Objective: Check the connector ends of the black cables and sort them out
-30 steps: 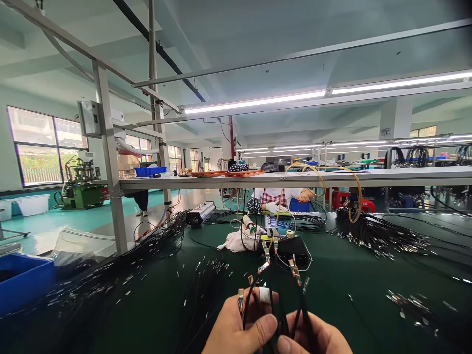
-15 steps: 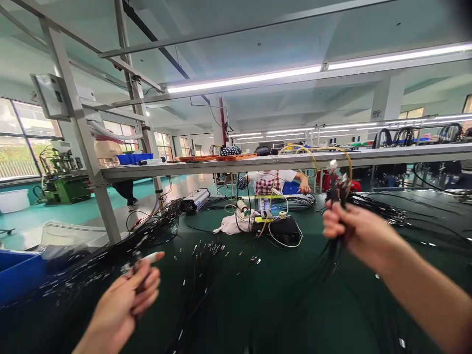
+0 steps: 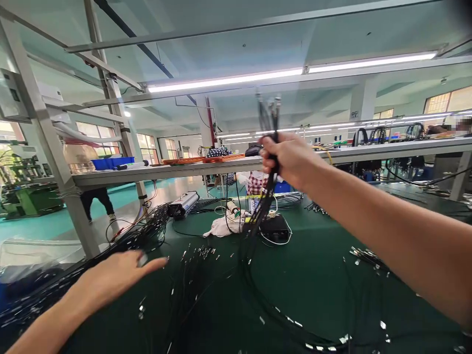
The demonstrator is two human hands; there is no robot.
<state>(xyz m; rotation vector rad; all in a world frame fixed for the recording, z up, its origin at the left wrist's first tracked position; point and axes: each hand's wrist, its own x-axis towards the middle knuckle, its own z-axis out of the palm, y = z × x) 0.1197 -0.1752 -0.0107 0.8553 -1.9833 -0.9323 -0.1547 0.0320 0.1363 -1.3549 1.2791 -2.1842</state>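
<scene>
Right hand (image 3: 291, 160) is up above the middle of the workbench (image 3: 317, 275), a bundle of cables (image 3: 263, 196) hanging from it down to the bench top, while the left hand (image 3: 110, 280) is out flat over the loose cables (image 3: 147, 231) piled along the bench's left edge. Behind the bundle, toward the far edge, a small box (image 3: 275, 228) with a cloth (image 3: 224, 227) to its left. Above the far edge runs a shelf (image 3: 155, 172), and a co-worker (image 3: 256, 183) sits behind it.
</scene>
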